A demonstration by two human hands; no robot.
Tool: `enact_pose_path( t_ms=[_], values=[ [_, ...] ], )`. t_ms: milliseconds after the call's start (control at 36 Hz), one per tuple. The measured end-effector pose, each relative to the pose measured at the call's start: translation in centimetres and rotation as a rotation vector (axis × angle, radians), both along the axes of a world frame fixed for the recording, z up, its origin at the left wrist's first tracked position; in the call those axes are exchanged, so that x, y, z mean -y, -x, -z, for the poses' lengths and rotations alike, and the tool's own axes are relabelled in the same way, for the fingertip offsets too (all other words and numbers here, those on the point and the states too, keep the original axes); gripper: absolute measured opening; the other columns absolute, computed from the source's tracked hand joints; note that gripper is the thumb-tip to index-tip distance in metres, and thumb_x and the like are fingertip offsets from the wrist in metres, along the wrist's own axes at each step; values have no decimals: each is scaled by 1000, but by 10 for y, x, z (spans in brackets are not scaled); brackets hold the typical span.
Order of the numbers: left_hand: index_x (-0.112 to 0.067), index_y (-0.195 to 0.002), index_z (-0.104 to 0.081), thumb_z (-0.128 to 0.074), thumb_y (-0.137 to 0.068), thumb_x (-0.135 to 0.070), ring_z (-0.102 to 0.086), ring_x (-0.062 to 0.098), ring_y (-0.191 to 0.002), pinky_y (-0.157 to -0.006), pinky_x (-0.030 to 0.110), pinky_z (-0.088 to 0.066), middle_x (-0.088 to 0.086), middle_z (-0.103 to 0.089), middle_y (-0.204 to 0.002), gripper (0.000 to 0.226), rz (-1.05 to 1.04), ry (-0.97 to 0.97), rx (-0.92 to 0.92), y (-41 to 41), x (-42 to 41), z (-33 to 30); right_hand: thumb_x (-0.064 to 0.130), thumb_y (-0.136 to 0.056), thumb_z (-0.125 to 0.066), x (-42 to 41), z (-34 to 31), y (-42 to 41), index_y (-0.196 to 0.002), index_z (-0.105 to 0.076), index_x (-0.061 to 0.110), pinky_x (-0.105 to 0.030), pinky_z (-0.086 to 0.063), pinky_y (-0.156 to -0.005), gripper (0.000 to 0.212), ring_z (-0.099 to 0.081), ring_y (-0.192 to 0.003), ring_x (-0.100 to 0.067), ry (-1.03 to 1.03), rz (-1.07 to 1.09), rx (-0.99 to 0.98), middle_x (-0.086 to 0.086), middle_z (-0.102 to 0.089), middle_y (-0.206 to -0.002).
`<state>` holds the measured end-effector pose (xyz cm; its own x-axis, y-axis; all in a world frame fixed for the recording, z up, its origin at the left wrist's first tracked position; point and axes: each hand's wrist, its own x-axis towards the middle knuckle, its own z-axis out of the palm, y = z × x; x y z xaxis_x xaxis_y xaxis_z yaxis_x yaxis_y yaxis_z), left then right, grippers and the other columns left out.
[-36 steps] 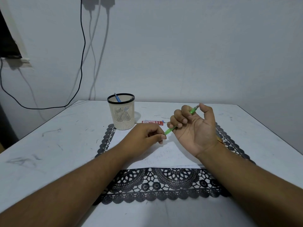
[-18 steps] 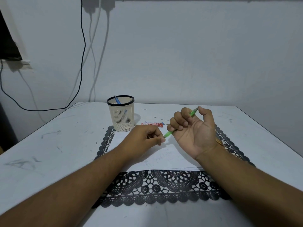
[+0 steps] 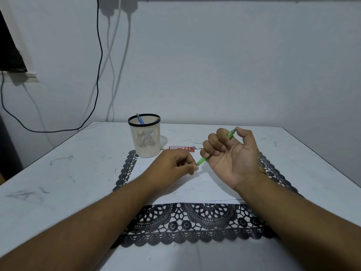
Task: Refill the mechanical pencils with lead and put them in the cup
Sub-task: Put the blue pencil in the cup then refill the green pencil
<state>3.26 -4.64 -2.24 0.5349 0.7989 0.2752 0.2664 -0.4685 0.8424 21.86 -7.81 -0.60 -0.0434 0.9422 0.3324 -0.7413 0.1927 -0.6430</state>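
Above the white sheet (image 3: 195, 184) on the bench (image 3: 58, 173): green mechanical pencil (image 3: 203, 159) slanted, clasped in right hand (image 3: 232, 153)'s curled grip; left hand (image 3: 175, 167) pinching at its lower tip. Cup (image 3: 144, 139) behind, blue pencil (image 3: 139, 118) inside; red lead case (image 3: 181, 148) beside.

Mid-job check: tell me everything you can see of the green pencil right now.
The green pencil is a slim, translucent-looking plastic mechanical pencil. It is held off the table, slanted from lower left to upper right. The right hand curls its fingers round the middle, hiding much of the barrel, with the thumb at the upper end, where a small pale tip shows. The left hand pinches at its lower end; whether a lead is there is too small to tell.
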Motion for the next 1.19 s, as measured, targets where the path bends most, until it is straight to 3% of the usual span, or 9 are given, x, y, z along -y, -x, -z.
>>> enact_pose_path(
  t_ms=[222,306,444,722,944,1056,1194],
  values=[
    [-14,-78,-74,-76,-91,-17,-49,5,-61,-58,16,-37,0,-65,-68,14,5,29,27,-1,-1,0,48,-86,-44,3,-2,2,-63,-36,18,-34,-28,-64,39,-20,-64,-19,6,2,-19,0,-25,-65],
    [-15,-81,-76,-76,-90,-16,-52,6,-66,-63,19,-40,5,-69,-75,9,23,38,32,1,-2,0,49,-85,-44,3,-3,3,-64,-37,17,-34,-30,-64,38,-21,-65,-18,21,14,-32,0,-25,-66],
    [-17,-86,-78,-77,-89,-11,-53,0,-66,-64,11,-42,4,-73,-84,7,43,-10,7,2,-3,-2,48,-86,-43,3,-5,0,-64,-38,18,-32,-32,-62,37,-25,-62,-17,50,16,-90,1,-26,-65],
    [-22,-85,-77,-76,-91,-19,-57,2,-69,-66,19,-44,-6,-74,-79,7,28,-119,-34,2,-12,4,50,-91,-41,2,-5,-1,-64,-39,19,-32,-32,-62,42,-26,-61,-17,80,18,-131,1,-28,-65],
    [-23,-85,-75,-73,-95,-21,-55,2,-69,-66,18,-42,-4,-74,-81,10,37,-152,-39,3,-15,6,48,-98,-43,0,-7,-3,-65,-43,18,-34,-43,-64,44,-34,-60,-19,116,42,-91,0,-36,-63],
    [-22,-87,-74,-71,-96,-21,-57,0,-69,-67,25,-46,-9,-73,-80,9,48,-213,-70,2,-16,5,55,-99,-35,0,-5,-4,-65,-40,18,-35,-36,-65,50,-29,-60,-19,113,28,-166,0,-31,-65],
    [-20,-87,-75,-73,-94,-18,-57,1,-70,-67,24,-45,-7,-73,-79,8,51,-212,-63,2,-15,5,44,-88,-41,0,-7,-2,-62,-37,19,-33,-35,-61,37,-25,-59,-18,93,43,-145,0,-26,-63]
  ],
)
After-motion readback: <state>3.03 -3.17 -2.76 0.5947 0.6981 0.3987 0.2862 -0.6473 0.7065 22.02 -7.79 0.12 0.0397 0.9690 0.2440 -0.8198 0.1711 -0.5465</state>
